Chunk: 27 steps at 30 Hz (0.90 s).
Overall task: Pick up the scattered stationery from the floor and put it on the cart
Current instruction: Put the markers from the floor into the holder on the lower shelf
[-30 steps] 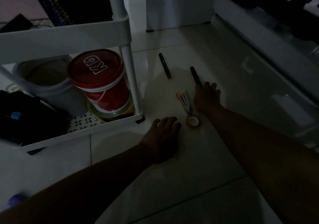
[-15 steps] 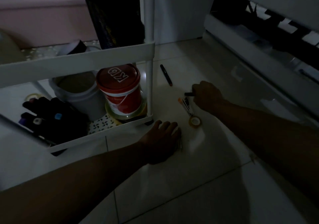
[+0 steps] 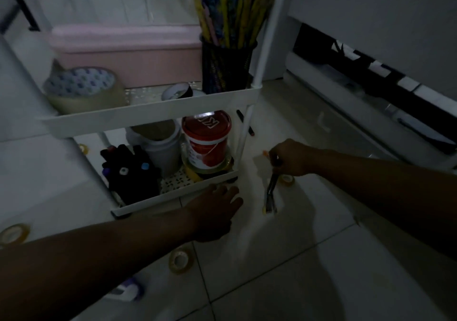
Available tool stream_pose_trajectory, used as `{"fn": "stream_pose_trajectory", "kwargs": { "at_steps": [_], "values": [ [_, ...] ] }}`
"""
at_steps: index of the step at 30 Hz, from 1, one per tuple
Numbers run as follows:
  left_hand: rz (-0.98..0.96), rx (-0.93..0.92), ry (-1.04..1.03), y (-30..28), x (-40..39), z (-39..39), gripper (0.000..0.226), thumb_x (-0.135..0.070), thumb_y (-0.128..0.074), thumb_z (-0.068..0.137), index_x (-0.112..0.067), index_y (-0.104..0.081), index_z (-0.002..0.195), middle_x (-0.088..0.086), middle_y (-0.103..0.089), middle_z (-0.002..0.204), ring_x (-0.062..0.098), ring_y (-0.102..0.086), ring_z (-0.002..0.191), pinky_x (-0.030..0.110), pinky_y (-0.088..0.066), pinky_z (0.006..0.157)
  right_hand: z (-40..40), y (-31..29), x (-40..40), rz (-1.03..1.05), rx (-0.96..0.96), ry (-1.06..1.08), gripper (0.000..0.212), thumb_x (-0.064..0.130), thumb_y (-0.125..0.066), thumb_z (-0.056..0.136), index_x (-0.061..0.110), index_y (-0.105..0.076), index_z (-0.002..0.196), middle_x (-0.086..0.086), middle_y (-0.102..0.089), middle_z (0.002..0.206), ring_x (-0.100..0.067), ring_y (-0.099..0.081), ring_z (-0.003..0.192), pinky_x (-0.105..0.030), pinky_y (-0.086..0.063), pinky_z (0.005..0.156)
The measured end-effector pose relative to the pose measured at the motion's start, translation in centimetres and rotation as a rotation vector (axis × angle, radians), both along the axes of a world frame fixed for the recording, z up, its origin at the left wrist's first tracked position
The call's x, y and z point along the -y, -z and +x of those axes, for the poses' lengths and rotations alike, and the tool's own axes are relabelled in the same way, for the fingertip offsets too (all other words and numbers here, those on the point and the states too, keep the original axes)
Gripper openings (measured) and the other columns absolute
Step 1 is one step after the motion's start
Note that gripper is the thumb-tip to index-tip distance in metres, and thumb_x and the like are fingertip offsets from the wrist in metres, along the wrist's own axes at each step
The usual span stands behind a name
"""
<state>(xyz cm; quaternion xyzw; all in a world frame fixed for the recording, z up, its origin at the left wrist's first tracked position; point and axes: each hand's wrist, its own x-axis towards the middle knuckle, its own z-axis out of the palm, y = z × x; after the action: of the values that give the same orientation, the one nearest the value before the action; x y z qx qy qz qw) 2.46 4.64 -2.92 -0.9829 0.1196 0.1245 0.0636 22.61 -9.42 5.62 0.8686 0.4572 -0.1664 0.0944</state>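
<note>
The right hand (image 3: 290,158) was curled around the top of a dark marker (image 3: 271,187), which hung below the fist with its long axis near upright, its lower end pointing down toward the floor (image 3: 284,271) and slightly toward the camera. Whether that lower tip touched the tiles could not be told in the dim light. Just beside the hand, on the floor, lay a small tape roll (image 3: 287,179), and an orange-tipped item (image 3: 265,153) showed at the knuckles, mostly hidden. A second marker (image 3: 245,122) lay on the floor farther off, behind the cart's post, its length running away from the camera.

The left hand (image 3: 217,209) rested flat with fingers spread loosely on the floor, touching the lower tray edge of the white cart (image 3: 153,112). Another tape roll (image 3: 180,259) lay near the left forearm, and one more (image 3: 14,233) sat at the left edge.

The cart's lower tray held a red-lidded tub (image 3: 207,142), a grey container (image 3: 160,145) and a bundle of dark markers (image 3: 131,172). Its upper tray carried a wide tape roll (image 3: 84,90) and a mesh pencil holder (image 3: 226,65). The floor was pale glossy tile in a dark room.
</note>
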Motion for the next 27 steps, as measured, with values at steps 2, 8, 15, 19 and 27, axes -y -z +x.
{"fn": "stream_pose_trajectory", "kwargs": {
  "at_steps": [2, 8, 15, 19, 27],
  "values": [
    [0.015, -0.03, -0.012, -0.2, -1.0, -1.5, 0.065, -0.045, -0.037, 0.098, -0.014, -0.013, 0.15, 0.015, -0.009, 0.157, 0.037, -0.025, 0.137, 0.049, -0.024, 0.11, -1.0, -0.1, -1.2, -0.009, -0.018, -0.033, 0.028, 0.03, -0.068, 0.087, 0.007, -0.066, 0.104, -0.012, -0.066, 0.107, -0.022, -0.061, 0.096, -0.029, -0.049, 0.078],
    [0.074, -0.18, -0.116, -1.8, -3.5, -4.7, 0.068, -0.045, -0.036, 0.099, -0.012, -0.008, 0.152, 0.017, -0.007, 0.157, 0.036, -0.03, 0.135, 0.045, -0.03, 0.106, -2.9, 0.3, -3.6, 0.028, -0.104, -0.031, 0.03, 0.034, -0.067, 0.088, 0.008, -0.065, 0.101, -0.01, -0.065, 0.101, -0.021, -0.061, 0.091, -0.032, -0.053, 0.078],
    [-0.229, -0.328, -0.402, -2.6, -5.0, -7.2, 0.065, -0.05, -0.036, 0.098, -0.019, -0.014, 0.151, 0.008, -0.021, 0.155, 0.027, -0.041, 0.131, 0.032, -0.037, 0.101, -4.5, -0.2, -4.4, 0.06, -0.459, 0.091, 0.028, 0.03, -0.07, 0.086, 0.004, -0.069, 0.094, -0.006, -0.072, 0.085, -0.011, -0.066, 0.07, -0.019, -0.052, 0.059],
    [-0.338, -0.258, -0.494, -2.4, -4.9, -8.3, 0.062, -0.053, -0.035, 0.097, -0.023, -0.016, 0.148, 0.002, -0.031, 0.15, 0.022, -0.047, 0.126, 0.036, -0.041, 0.103, -5.5, -0.7, -4.8, 0.118, -0.634, 0.176, 0.021, 0.028, -0.07, 0.086, 0.009, -0.069, 0.095, -0.002, -0.074, 0.089, -0.009, -0.067, 0.076, -0.02, -0.05, 0.062],
    [-0.596, -0.047, -0.536, -3.7, -4.5, -9.0, 0.024, -0.036, -0.04, 0.101, -0.017, -0.052, 0.11, 0.003, -0.064, 0.1, 0.02, -0.062, 0.084, 0.036, -0.052, 0.075, -6.5, -2.1, -5.5, 0.118, -0.827, 0.202, 0.006, 0.017, -0.071, 0.085, 0.016, -0.067, 0.089, -0.002, -0.072, 0.093, -0.012, -0.066, 0.083, -0.024, -0.048, 0.067]
  ]
}}
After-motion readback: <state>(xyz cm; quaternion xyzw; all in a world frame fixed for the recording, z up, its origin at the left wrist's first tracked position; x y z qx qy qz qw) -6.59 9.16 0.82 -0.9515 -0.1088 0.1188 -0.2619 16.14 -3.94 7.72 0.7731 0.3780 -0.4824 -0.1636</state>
